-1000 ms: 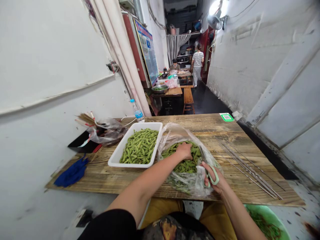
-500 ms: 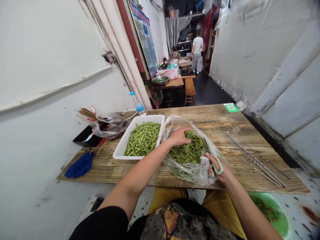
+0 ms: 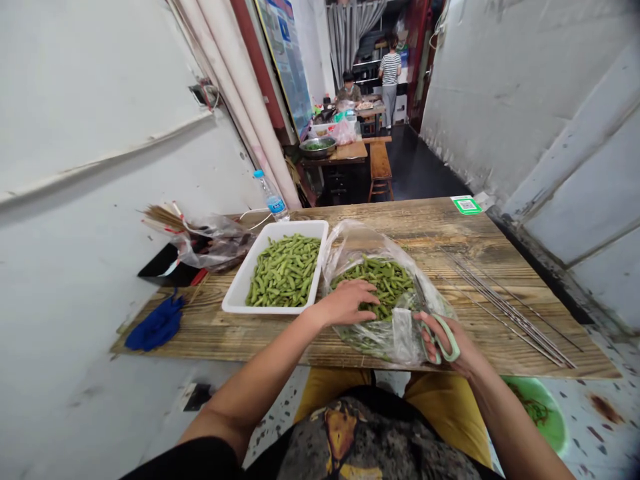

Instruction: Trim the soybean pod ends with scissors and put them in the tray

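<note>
A clear plastic bag lies open on the wooden table, with a heap of green edamame pods inside. My left hand rests over the near left part of the heap, its fingers spread and slightly bent, no pod seen in them. In my right hand is a pair of scissors with pale green handles; the blades point up and away along the bag's right side. A white plastic tray left of the bag holds many more pods.
On the left lie a blue cloth, a black box with skewers and a plastic bag, and a water bottle. Metal skewers lie at right. A green basin stands on the floor. Two people are farther back.
My left hand has drawn back toward me from the far part of the heap, and its fingers have spread. My right hand with the scissors has shifted slightly right. The standing person has turned.
</note>
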Tool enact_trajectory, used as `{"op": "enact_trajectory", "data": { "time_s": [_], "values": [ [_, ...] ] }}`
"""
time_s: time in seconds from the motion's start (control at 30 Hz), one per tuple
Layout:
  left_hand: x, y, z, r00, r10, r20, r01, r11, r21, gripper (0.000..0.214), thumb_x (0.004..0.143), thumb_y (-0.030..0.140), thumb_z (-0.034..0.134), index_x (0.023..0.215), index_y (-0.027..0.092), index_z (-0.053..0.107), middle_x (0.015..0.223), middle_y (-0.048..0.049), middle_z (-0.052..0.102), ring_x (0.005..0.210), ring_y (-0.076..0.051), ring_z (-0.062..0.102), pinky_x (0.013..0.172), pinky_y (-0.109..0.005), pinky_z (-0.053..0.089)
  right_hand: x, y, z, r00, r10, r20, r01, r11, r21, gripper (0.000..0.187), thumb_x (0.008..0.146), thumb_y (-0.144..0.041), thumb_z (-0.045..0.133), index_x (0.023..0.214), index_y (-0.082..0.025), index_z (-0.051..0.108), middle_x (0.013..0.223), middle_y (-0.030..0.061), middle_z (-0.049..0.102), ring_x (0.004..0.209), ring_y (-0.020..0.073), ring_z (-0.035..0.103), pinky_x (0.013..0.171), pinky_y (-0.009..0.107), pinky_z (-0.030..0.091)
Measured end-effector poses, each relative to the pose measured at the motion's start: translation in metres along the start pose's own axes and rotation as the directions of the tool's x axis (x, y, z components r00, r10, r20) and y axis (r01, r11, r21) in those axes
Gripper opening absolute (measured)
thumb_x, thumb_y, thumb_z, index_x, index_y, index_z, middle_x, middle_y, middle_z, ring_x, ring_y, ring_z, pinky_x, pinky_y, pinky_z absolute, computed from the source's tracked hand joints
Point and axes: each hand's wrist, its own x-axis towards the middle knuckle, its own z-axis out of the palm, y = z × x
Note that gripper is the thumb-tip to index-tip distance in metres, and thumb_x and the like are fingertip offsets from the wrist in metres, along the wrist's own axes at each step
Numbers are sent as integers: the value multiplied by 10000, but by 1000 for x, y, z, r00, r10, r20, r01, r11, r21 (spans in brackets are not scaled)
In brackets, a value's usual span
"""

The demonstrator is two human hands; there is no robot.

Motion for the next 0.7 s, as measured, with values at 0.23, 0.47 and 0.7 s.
{"op": "enact_trajectory", "data": {
  "time_s": [0.23,0.47,0.7],
  "values": [
    [20,-2,-17,989,-50,-138,53,999,14,333,896,256,409,1174,258,593,1306,-15,542,1223,-151,469,1052,-269,325,-21,3,-3,998,-59,-24,58,996,-67,455,625,-573,696,829,-196,542,487,-84,478,323,74,407,280,201,372],
    [117,3,-1,923,-345,171,315,932,181,1011,447,505,793,1352,347,372,1487,-76,254,1317,-421,243,991,-543,352,-23,10,2,997,-79,10,79,992,-99,481,663,-551,673,979,-201,574,504,-85,475,325,81,419,285,210,392],
    [156,19,24,927,-310,213,287,948,136,940,348,444,844,1218,342,504,1386,-82,371,1310,-429,201,990,-549,342,-13,20,-6,991,-82,-104,73,993,-90,422,627,-517,708,871,-213,547,462,-102,464,308,76,410,277,202,383]
  ]
}}
